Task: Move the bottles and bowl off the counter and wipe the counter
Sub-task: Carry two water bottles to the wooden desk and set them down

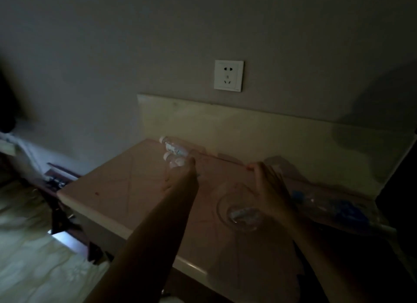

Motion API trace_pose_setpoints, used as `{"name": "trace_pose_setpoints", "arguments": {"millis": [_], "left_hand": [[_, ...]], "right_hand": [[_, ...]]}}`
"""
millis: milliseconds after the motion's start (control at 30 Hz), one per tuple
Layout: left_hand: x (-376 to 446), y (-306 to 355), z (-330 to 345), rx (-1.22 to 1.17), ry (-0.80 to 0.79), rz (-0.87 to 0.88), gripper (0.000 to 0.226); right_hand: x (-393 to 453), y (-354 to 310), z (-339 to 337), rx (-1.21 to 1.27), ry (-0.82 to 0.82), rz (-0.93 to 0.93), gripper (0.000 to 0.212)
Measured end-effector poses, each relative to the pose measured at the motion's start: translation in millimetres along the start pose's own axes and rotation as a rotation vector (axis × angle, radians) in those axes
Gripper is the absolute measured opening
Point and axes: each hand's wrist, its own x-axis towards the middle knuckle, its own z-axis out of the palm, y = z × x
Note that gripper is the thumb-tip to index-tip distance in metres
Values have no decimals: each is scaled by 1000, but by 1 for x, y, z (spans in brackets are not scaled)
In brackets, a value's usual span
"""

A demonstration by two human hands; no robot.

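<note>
Fingers of the left hand (180,176) reach toward the near bottle (174,161) at the back of the counter (117,190); the light is too dim to tell whether they are curled around it or merely touching it. Fingers of the right hand (268,180) are spread and extended, gripping nothing, held above the counter just behind the bowl (241,210).

Near bottle: clear, white cap, lying on its side, cap pointing left. Far bottle (173,146): same kind, lying just behind the first, against the backsplash (270,135).

Bowl: clear glass, upright on the counter, near the front edge, between the two forearms. Contents cannot be made out.

Right end of counter: a third bottle (331,204), clear with blue markings, lying on its side under the right forearm's far side; details blurred.

Wall: white socket (229,75) above the backsplash.

Counter surface: pinkish, small red specks at left. Lighting poor throughout.
</note>
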Motion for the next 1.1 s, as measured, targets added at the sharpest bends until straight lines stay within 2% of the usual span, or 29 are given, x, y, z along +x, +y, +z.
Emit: {"name": "trace_pose_setpoints", "arguments": {"millis": [67, 133, 233, 300, 333, 433, 533, 600, 667, 733, 833, 933, 1000, 1100], "left_hand": [[-2, 8, -16, -53, 47, 44, 70], [-11, 20, -33, -90, -8, 71, 55], [-45, 43, -61, -151, -164, 45, 32], [-51, 51, -81, -190, -249, 60, 34], [-55, 55, -93, -210, -285, 57, 34], [-69, 61, -126, -279, -332, 66, 13], [-83, 59, -162, -237, -246, 109, 13], [-86, 55, -188, -231, -215, 115, 15], [-86, 50, -214, -246, -185, 96, 30], [-86, 40, -242, -285, -156, 94, 48], [-92, 23, -288, -455, -93, 108, 36], [-106, 8, -328, -541, 26, 157, 28], [-115, -1, -358, -594, 148, 170, 29], [-135, -17, -405, -698, 288, 211, 32]], "right_hand": [[22, -10, 9, 13, -34, -35, 52], [56, -26, 21, 107, -106, -16, 51], [108, -53, 56, 210, -250, 65, 65], [144, -75, 83, 270, -314, 147, 78], [159, -86, 95, 272, -337, 165, 83], [199, -112, 138, 192, -374, 136, 90], [219, -127, 174, 22, -321, 193, 96], [218, -130, 190, -51, -204, 173, 87], [218, -128, 204, -113, -148, 101, 71], [217, -131, 214, -92, -128, 107, 66], [203, -168, 215, 93, -169, 134, 74], [171, -243, 194, 423, -286, 106, 85], [143, -300, 177, 660, -373, 68, 82], [97, -376, 168, 974, -589, 11, 72]]}}
